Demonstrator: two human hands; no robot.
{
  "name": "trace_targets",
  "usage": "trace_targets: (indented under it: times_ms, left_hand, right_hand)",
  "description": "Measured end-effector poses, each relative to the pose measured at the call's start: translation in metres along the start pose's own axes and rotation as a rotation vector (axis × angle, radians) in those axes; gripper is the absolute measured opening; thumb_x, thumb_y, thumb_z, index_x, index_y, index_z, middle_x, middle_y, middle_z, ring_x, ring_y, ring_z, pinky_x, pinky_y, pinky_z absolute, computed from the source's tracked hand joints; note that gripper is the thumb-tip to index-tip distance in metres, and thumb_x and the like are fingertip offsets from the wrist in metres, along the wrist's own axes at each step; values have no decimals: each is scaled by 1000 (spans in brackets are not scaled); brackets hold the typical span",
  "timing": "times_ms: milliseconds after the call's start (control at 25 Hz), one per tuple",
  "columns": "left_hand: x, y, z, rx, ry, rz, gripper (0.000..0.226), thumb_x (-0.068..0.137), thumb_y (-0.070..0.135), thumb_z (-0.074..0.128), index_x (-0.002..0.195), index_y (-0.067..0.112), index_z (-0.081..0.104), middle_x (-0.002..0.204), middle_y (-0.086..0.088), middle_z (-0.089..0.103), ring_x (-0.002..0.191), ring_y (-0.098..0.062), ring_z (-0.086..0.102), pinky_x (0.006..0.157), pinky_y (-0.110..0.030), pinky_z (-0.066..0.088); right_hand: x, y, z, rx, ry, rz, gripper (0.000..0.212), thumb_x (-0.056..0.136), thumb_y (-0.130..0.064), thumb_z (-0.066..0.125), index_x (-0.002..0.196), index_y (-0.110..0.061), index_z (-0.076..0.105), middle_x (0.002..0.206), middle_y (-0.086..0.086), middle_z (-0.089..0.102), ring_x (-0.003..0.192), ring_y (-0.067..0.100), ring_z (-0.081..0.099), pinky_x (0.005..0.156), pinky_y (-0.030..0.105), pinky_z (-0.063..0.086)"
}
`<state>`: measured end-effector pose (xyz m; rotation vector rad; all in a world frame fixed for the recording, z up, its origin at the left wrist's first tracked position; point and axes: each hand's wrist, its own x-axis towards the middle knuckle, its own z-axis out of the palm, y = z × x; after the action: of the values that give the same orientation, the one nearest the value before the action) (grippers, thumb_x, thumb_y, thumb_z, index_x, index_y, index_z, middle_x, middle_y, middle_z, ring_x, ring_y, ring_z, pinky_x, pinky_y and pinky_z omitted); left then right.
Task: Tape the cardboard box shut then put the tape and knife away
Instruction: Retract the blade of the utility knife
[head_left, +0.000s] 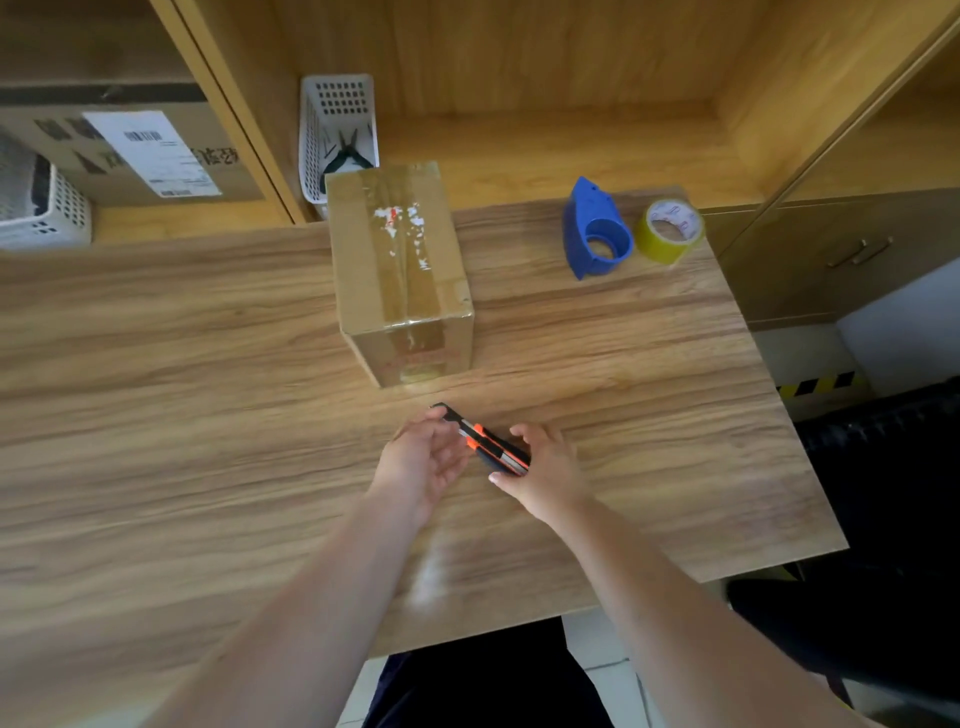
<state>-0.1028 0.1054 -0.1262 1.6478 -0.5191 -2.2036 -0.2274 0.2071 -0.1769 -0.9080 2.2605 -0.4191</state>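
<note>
A cardboard box (400, 260) stands on the wooden table (156, 389), flaps closed, with a strip of clear tape running along its top seam and down the front. Just in front of it, I hold an orange and black utility knife (485, 441) above the table. My right hand (545, 467) grips the knife's rear end. My left hand (423, 457) pinches its front tip between thumb and fingers. A yellow tape roll (669, 231) and a blue tape dispenser (595, 231) rest at the table's far right.
A white plastic basket (337, 130) holding pliers stands on the shelf behind the box. Another white basket (41, 208) and a labelled carton (140, 150) sit at the left. A cabinet with drawers (831, 249) is at the right.
</note>
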Motion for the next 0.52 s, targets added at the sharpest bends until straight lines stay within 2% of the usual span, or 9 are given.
trace_targets:
  times_ms: [120, 200, 280, 320, 400, 440, 520]
  left_hand:
    - [9, -13, -9, -23, 28, -76, 22, 92, 1, 46, 108, 12, 56, 93, -10, 65, 87, -23, 62, 86, -40, 49]
    - [18, -23, -14, -17, 16, -91, 22, 92, -3, 46, 106, 10, 56, 92, -12, 64, 84, -24, 60, 84, -42, 48]
    - [23, -32, -14, 41, -27, -82, 21, 94, 0, 47, 110, 9, 59, 100, -14, 68, 86, -25, 64, 82, -42, 50]
    - [24, -35, -11, 77, -52, -86, 25, 95, 8, 50, 118, 8, 59, 109, -13, 71, 93, -24, 67, 85, -42, 53]
    - [21, -39, -2, 130, -81, -109, 30, 94, 22, 56, 121, 10, 62, 112, -11, 74, 104, -25, 69, 90, -50, 54]
    - [18, -42, 3, 139, -86, -117, 30, 94, 24, 58, 120, 10, 63, 109, -12, 75, 104, -26, 70, 86, -51, 56]
    - [12, -44, 13, 121, -118, -110, 28, 95, 20, 56, 119, 6, 63, 108, -16, 74, 100, -30, 71, 75, -46, 59]
  right_hand:
    - [-3, -6, 16, -246, 35, -41, 57, 79, -38, 71, 130, -25, 48, 129, 2, 47, 121, 26, 41, 99, 35, 36]
    - [-3, -7, 19, -272, 27, -77, 45, 85, -32, 66, 125, -22, 50, 128, 3, 48, 119, 27, 42, 96, 37, 37]
    - [-6, -9, 18, -142, -2, -72, 38, 84, -29, 65, 120, -22, 53, 122, 2, 49, 113, 26, 46, 89, 37, 43]
    - [-8, -9, 15, -52, -11, -67, 36, 82, -27, 65, 116, -23, 55, 118, 0, 50, 108, 24, 50, 84, 37, 46]
    - [-16, -8, 6, 125, -8, -90, 32, 76, -21, 66, 107, -26, 58, 108, -2, 49, 95, 18, 57, 78, 34, 50]
    - [-20, -5, 0, 197, 0, -108, 31, 74, -18, 67, 103, -28, 58, 105, -2, 49, 89, 14, 58, 77, 30, 50]
    - [-29, 0, -13, 301, 14, -110, 31, 74, -16, 70, 96, -32, 56, 98, -2, 54, 78, 4, 58, 69, 17, 45]
